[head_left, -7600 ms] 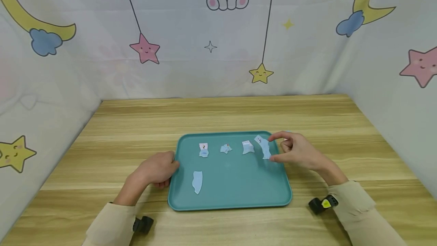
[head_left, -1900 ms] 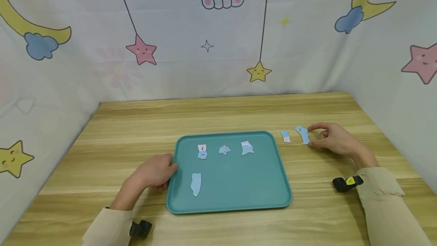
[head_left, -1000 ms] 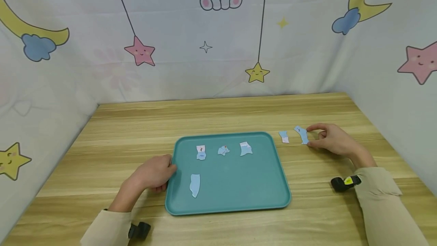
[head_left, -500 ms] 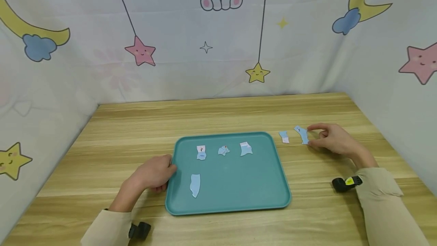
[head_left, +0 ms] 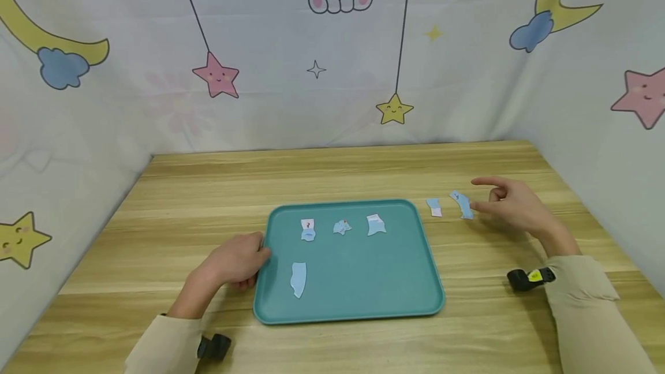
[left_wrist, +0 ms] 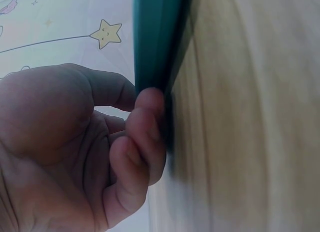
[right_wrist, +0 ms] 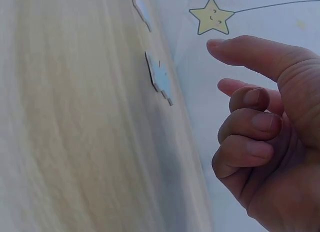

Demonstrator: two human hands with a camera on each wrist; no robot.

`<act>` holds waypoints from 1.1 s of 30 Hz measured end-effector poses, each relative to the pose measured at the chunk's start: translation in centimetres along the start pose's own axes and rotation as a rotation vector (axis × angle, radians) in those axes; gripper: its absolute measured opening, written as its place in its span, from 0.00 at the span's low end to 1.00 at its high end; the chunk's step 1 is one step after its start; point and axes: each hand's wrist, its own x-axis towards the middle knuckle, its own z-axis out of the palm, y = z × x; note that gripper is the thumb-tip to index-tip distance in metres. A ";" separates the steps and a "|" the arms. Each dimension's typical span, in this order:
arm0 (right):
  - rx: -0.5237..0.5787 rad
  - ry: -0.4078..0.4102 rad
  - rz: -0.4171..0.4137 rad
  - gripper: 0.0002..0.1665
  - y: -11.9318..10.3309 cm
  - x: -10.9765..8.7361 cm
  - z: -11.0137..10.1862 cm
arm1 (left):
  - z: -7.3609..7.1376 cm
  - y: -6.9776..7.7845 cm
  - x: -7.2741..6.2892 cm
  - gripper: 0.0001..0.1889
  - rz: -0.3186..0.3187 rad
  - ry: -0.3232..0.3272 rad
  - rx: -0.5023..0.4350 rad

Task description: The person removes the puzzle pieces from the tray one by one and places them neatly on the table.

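Observation:
My left hand grips the left rim of a teal tray; in the left wrist view the thumb and curled fingers meet at its edge. My right hand hovers just right of a long light-blue puzzle piece that lies on the table. Its thumb and index finger are spread apart, the other fingers curled, with nothing held. The right wrist view shows a gap between this hand and the piece. A smaller blue-and-white piece lies between the long one and the tray.
On the tray lie several pieces: a white-and-blue one, a small jagged one, another white-and-blue one, and a tall light-blue one lower left. The wooden table ends at a printed cloth backdrop.
My right hand carried the long piece from the tray's upper right to the table on the right, then let go and lifted off it. The left hand stayed on the tray's rim.

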 end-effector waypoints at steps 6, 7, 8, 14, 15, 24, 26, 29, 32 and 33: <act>0.055 0.026 -0.026 0.39 -1.0 -0.3 -0.2 | -0.1 0.0 -0.1 0.10 -0.001 0.001 0.000; 0.069 0.026 -0.034 0.38 -1.2 -0.3 -0.1 | -0.1 0.0 -0.1 0.10 -0.001 0.001 -0.001; 0.084 0.023 -0.041 0.38 -1.3 -0.3 -0.1 | -0.1 0.0 -0.1 0.10 -0.001 0.002 -0.001; 0.168 0.008 -0.092 0.38 -2.0 -0.4 0.2 | -0.1 0.0 -0.1 0.11 -0.002 0.000 -0.005; 0.178 0.006 -0.097 0.38 -2.1 -0.5 0.2 | -0.1 0.0 -0.1 0.11 -0.001 0.000 -0.006; 0.197 -0.013 -0.125 0.36 -3.2 -0.5 0.8 | -0.1 -0.1 -0.1 0.11 -0.001 0.001 -0.009; 0.203 -0.021 -0.134 0.36 -3.4 -0.4 1.0 | -0.1 -0.1 -0.1 0.11 -0.003 0.001 -0.010; 0.208 -0.031 -0.142 0.36 -3.8 -0.4 1.3 | -0.2 0.0 -0.2 0.11 -0.003 0.001 -0.010; 0.206 -0.040 -0.143 0.37 -4.1 -0.3 1.7 | -0.2 0.0 -0.1 0.11 -0.004 0.001 -0.008; 0.206 -0.043 -0.142 0.37 -4.2 -0.3 1.9 | -0.2 0.0 -0.1 0.11 -0.004 0.001 -0.006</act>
